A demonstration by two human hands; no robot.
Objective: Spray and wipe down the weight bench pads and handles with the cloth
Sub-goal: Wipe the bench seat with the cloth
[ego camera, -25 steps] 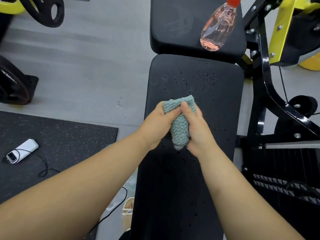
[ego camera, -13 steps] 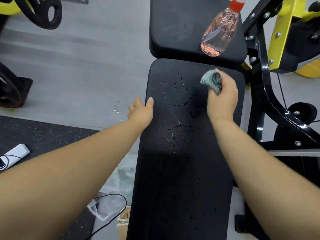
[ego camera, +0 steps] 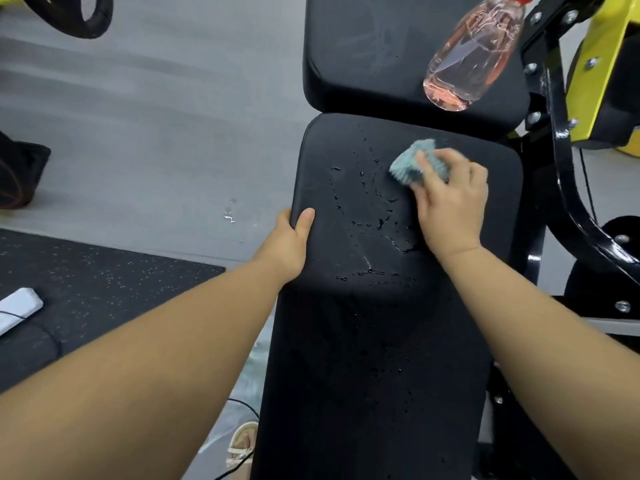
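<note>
A long black bench pad (ego camera: 374, 341) runs away from me, wet with scattered droplets near its far end. My right hand (ego camera: 450, 206) presses a bunched teal cloth (ego camera: 408, 162) onto the pad's far right part. My left hand (ego camera: 289, 242) grips the pad's left edge, thumb on top. Beyond a gap lies a second black pad (ego camera: 363, 57), and a clear spray bottle (ego camera: 474, 53) of pink liquid with a red cap stands on its right side.
A black and yellow machine frame (ego camera: 568, 168) stands close on the right. Grey floor and a speckled black mat (ego camera: 86, 285) lie to the left, with a white device (ego camera: 17, 308) and cable on it. A weight plate (ego camera: 76, 12) sits far left. A sandalled foot (ego camera: 242, 445) is below.
Both hands held the cloth mid-pad a second ago. My left hand then let go and took the pad's left edge. My right hand carried the cloth to the far right and now slides it leftward.
</note>
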